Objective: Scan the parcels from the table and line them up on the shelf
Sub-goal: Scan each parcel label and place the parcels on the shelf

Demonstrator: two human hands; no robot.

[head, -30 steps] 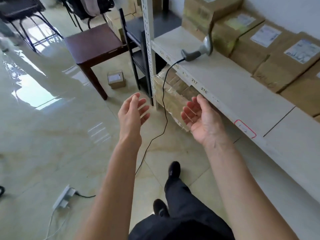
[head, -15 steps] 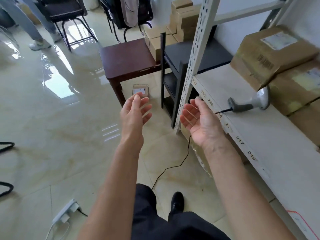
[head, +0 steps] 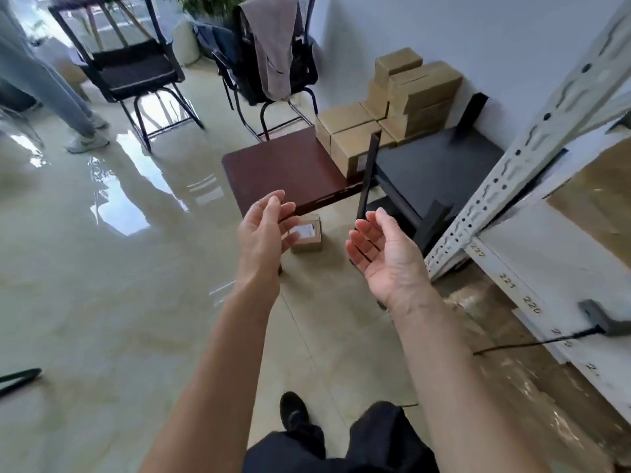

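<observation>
The floor [head: 102,285] is glossy pale tile, mirroring the window light. The worktop [head: 283,172] looks like dark red-brown wood with a smooth satin sheen. The parcels [head: 420,93] are matt brown cardboard. The shelf [head: 546,254] upright is perforated pale painted metal; its board is matt white.

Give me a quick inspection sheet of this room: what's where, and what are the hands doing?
Surface: brown table top bare; white shelf with numbered edge.
Job's things: small labelled parcel on the floor under the table; cardboard boxes stacked by the wall.
Clutter: garment draped over a chair.
Grips: left hand and right hand open, holding nothing.
Cables: black cable hanging off the shelf edge from the scanner.
Surroundings: glossy tiled floor; another person's legs far left.
</observation>
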